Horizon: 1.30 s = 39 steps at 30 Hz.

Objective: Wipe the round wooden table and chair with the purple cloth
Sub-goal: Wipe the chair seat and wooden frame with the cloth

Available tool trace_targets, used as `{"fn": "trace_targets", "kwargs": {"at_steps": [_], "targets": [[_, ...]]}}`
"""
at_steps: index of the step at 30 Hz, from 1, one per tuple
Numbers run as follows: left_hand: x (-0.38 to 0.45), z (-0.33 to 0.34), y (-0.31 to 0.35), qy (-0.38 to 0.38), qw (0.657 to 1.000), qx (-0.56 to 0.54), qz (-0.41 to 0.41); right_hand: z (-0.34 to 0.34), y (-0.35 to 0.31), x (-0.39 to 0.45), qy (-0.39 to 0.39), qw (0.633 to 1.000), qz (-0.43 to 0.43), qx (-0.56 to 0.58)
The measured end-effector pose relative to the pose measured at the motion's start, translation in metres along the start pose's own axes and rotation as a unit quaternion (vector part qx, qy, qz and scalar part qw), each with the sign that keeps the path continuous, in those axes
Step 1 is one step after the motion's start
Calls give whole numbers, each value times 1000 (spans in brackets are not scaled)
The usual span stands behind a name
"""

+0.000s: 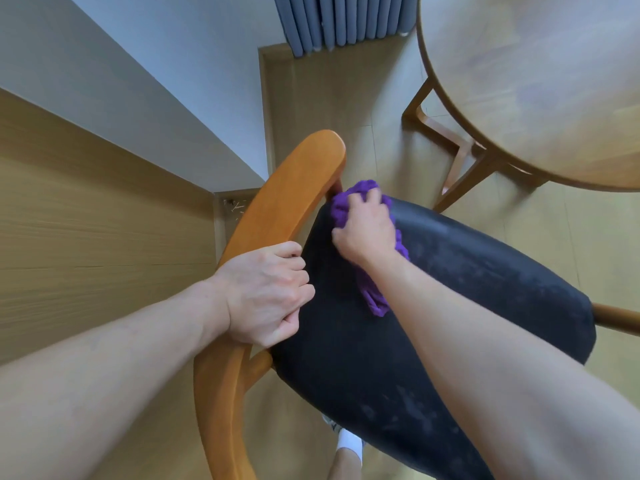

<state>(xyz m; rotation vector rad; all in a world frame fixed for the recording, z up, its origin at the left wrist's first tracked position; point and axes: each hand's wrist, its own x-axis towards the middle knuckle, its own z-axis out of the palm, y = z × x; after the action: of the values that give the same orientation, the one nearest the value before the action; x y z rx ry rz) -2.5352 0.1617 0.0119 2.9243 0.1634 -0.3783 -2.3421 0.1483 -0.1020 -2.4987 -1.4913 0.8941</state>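
The purple cloth [360,233] lies bunched on the chair's black seat [433,306], at the corner nearest the curved wooden backrest [277,209]. The right hand [367,226] pinches it, fingers curled into the folds. The left hand [266,292] has its grip wrapped around the backrest. The round wooden surface [540,81] stands beyond the seat. No writing is readable.

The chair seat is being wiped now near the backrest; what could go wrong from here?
1. The purple cloth is bunched under the right hand, so it may wipe only a narrow strip and miss the dusty marks on the black seat.
2. The left hand grips the wooden backrest; hard pushing could shift the chair toward the round table.
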Motion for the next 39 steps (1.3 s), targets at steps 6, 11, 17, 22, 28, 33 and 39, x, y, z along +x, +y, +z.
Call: {"fn": "trace_targets", "kwargs": {"at_steps": [6, 11, 17, 22, 28, 33, 39], "targets": [[1, -1, 1, 12, 1000, 4, 2, 35, -30, -45, -214, 930, -274, -117], [1, -1, 0, 11, 1000, -8, -1, -2, 1, -6, 36, 995, -92, 21], [-1, 2, -1, 10, 1000, -10, -2, -16, 4, 30, 20, 993, 85, 77], [2, -3, -2, 3, 1000, -10, 0, -10, -2, 13, -102, 993, -56, 5], [1, -5, 1, -7, 1000, -14, -4, -9, 30, -30, -129, 983, -126, 43], [1, -3, -1, -14, 1000, -12, -4, -31, 19, 26, -24, 988, 28, 150], [2, -5, -1, -11, 1000, -16, -7, 4, 0, -30, -109, 980, -153, -70]]}}
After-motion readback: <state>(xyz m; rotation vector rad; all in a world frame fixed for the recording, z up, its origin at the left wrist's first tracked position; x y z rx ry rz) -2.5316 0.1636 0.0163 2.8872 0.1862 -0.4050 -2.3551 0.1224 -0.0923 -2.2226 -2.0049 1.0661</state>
